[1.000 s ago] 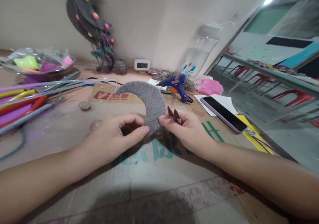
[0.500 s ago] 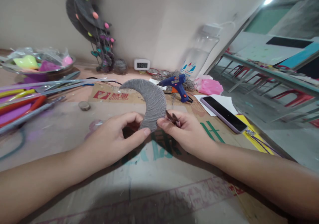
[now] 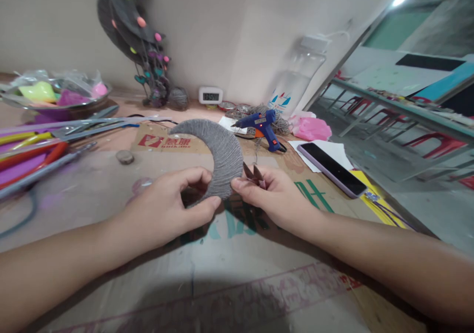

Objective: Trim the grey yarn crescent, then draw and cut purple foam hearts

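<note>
A crescent moon wrapped in grey yarn (image 3: pixel 224 153) stands upright between my hands, above the cardboard-covered table. My left hand (image 3: pixel 177 200) grips its lower end, thumb in front and fingers behind. On the right edge, my right hand (image 3: pixel 272 190) pinches the crescent with its thumb. A small pair of scissors (image 3: pixel 254 176) is also tucked in my right hand, its dark blades pointing up and slightly apart. The handles are hidden inside that hand.
Behind stand a blue glue gun (image 3: pixel 259 122) with a lit red light, a water bottle (image 3: pixel 294 79) and a small digital clock (image 3: pixel 211 95). A phone (image 3: pixel 332 169) lies at right. A filled metal bowl (image 3: pixel 55 105) and coloured strips (image 3: pixel 37 150) are at left.
The crescent has shifted slightly left and tilted a little in my hands. The scissor blades have turned a bit more upright. Both hands keep their hold.
</note>
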A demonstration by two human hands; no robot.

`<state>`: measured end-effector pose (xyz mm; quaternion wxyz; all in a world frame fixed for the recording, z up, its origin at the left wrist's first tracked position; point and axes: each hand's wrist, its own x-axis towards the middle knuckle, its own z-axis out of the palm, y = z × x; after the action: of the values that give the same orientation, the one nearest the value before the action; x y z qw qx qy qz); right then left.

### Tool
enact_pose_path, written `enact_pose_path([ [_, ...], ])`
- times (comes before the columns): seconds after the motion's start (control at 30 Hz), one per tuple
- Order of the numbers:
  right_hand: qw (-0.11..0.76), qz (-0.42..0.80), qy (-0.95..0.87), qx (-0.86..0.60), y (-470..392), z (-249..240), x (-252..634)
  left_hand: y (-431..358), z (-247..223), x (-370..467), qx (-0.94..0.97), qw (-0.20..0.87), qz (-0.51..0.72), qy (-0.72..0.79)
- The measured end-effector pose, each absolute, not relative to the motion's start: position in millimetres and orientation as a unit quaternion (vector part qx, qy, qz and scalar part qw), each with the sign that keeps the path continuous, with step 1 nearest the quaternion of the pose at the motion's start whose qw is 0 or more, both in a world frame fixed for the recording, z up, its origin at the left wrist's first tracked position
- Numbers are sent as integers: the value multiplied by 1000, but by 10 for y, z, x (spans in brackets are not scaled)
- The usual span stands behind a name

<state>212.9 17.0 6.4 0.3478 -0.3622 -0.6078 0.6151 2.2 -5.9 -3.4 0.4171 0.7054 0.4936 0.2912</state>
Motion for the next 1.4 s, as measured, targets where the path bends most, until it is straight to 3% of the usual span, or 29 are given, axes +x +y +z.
enact_pose_path([
  [0.4,369,589,-628,-351,217,95,2153,-43,-57,33,721,386,304,489],
  [1.07,357,574,-634,-376,191,77,2157,-1,-52,39,681,442,351,467],
  [1.4,346,495,-688,-403,127,117,2140,-21,-18,46,728,384,277,495],
])
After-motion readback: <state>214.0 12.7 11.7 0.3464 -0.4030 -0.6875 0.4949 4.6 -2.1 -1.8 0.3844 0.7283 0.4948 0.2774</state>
